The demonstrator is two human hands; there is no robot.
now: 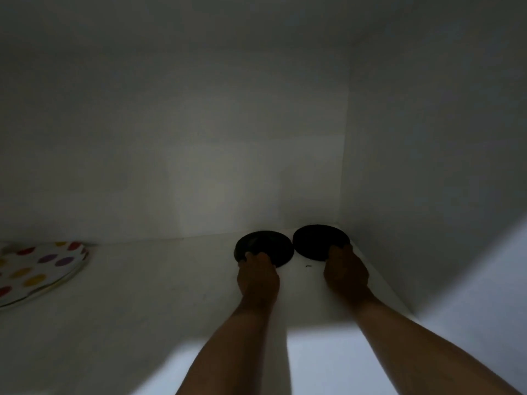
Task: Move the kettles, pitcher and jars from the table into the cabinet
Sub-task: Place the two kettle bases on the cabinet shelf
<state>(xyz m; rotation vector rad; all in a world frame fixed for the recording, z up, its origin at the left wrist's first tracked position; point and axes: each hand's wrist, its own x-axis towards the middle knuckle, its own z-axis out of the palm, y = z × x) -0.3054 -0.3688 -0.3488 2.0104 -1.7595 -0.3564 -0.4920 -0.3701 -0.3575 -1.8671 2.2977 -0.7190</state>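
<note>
In the back corner of the cabinet [399, 138], my left hand [258, 276] grips the left black disc [265, 245] by its rim, my right hand [346, 270] the right black disc [319, 240]; spotted plate [40, 269] far left.

Interior of cabinet [199, 138]: plain white, reading grey in shadow. The left disc [263, 248] and right disc [319, 240]: both solid black. Plate [42, 269]: white ground with polka dots in red, yellow, orange and purple.
</note>
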